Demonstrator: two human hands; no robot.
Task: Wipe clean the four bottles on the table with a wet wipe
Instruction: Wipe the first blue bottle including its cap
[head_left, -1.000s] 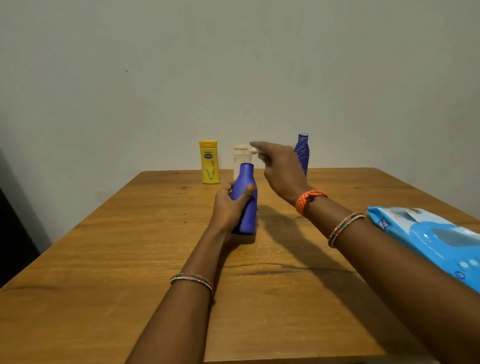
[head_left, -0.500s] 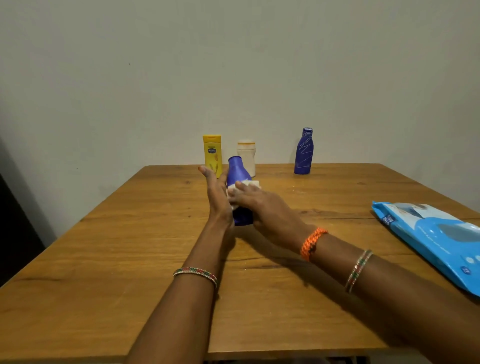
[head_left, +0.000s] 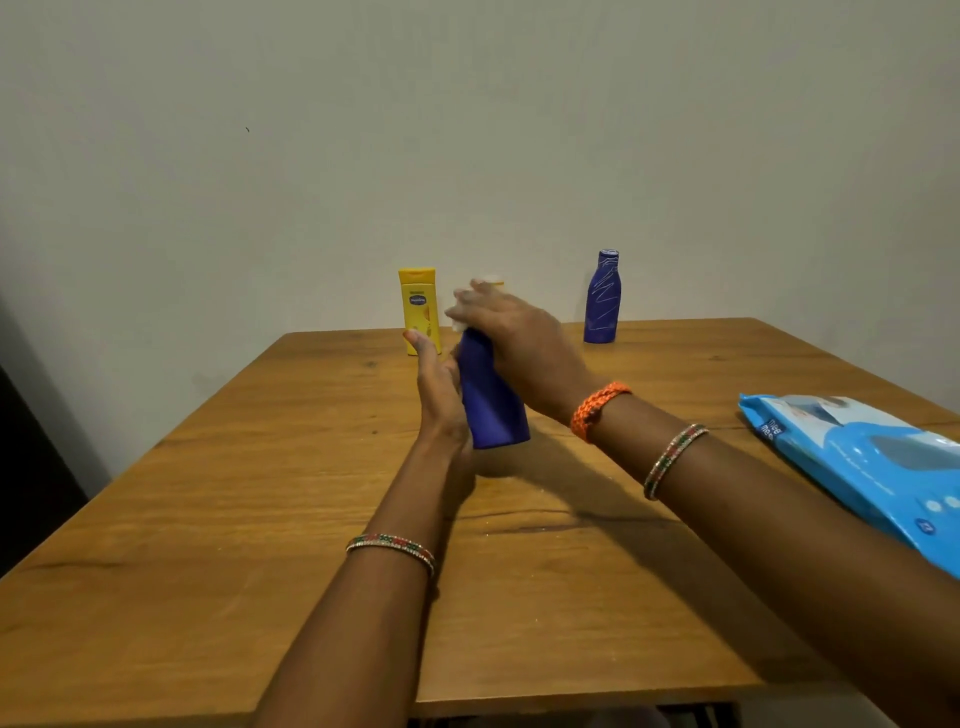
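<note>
A plain blue bottle (head_left: 491, 405) tilts above the middle of the wooden table (head_left: 260, 519). My left hand (head_left: 436, 389) lies flat against its left side, fingers straight. My right hand (head_left: 511, 332) covers the bottle's top and holds a white wet wipe (head_left: 460, 325) against the neck; only a scrap of wipe shows. At the table's far edge stand a yellow bottle (head_left: 418, 309) and a patterned blue bottle (head_left: 602, 299). A white bottle (head_left: 493, 280) is almost fully hidden behind my right hand.
A blue pack of wet wipes (head_left: 862, 467) lies flat at the table's right edge. A pale wall rises right behind the far bottles. A dark shape sits at the left beyond the table.
My right hand slid with the wipe from the blue bottle's body up to its top. The bottle now tilts and looks lifted. My left hand stays flat against its side.
</note>
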